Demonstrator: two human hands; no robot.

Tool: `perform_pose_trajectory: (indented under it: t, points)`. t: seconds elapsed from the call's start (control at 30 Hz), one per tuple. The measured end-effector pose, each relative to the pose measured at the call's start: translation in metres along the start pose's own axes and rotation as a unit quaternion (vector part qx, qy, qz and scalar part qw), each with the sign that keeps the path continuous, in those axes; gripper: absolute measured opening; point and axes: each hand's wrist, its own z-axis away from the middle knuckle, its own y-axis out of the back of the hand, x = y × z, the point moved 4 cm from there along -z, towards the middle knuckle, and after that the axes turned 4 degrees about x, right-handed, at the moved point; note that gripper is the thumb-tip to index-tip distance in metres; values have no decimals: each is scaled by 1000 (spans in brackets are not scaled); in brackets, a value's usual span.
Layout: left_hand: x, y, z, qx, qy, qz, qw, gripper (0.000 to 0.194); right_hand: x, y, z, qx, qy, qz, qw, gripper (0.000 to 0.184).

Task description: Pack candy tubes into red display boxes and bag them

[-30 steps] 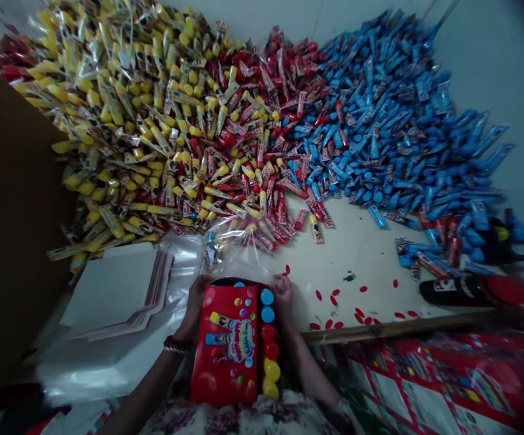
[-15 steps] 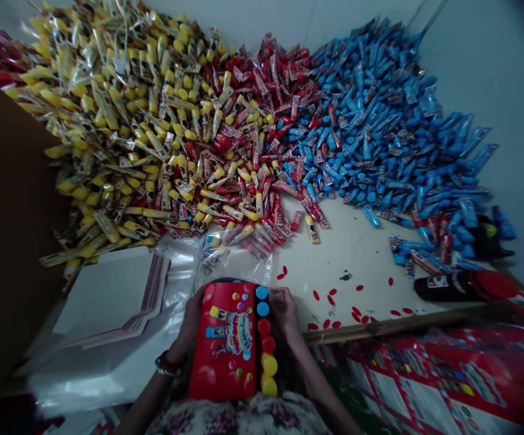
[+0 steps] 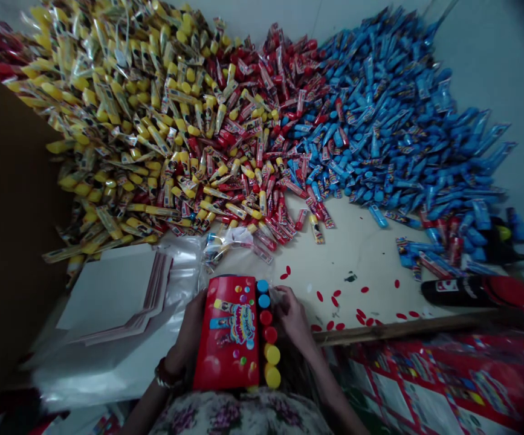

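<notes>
A red bubble gum box (image 3: 228, 332) lies in front of me, with blue, red and yellow tube caps (image 3: 267, 317) in a row along its right side. My left hand (image 3: 191, 320) is closed on the box's left edge, its fingertips partly hidden. My right hand (image 3: 291, 311) is beside the blue and red caps with its fingers curled in a pinch; what they hold is not clear. Just beyond the box's far end lies a clear plastic bag (image 3: 239, 257), close to both hands.
Heaped wrapped tubes fill the back: yellow (image 3: 107, 109), red (image 3: 284, 72) and blue (image 3: 388, 121). White cards (image 3: 107, 290) lie on plastic sheeting at left. Small red ovals (image 3: 335, 300) dot the table. A black bottle (image 3: 456, 290) lies at right, above red printed sheets (image 3: 425, 374).
The view has shifted a little. The box has turned slightly and moved a bit away from me. My right hand has slid slightly down along the caps.
</notes>
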Motion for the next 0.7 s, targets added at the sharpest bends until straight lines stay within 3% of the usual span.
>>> perform_pose_trajectory:
  t: [0.1,0.27,0.37,0.47,0.6,0.7]
  points:
    - [-10,-2,-1,7,45,26,999,39,-1,-1,10,18,5,0,1000,33]
    - [-14,-12,-5,70,92,130,985,40,-5,-6,21,-16,33,-59,998,39]
    - [-16,-15,-5,66,115,150,980,41,-2,-5,21,12,15,-73,997,39]
    - [-19,-11,-3,22,90,101,991,38,4,-3,20,26,12,-58,998,35]
    - [-13,-1,4,-37,48,-51,997,30,4,1,15,26,24,-33,999,33]
    - [-1,2,1,-45,31,-118,991,32,-7,6,4,3,43,-1,999,29]
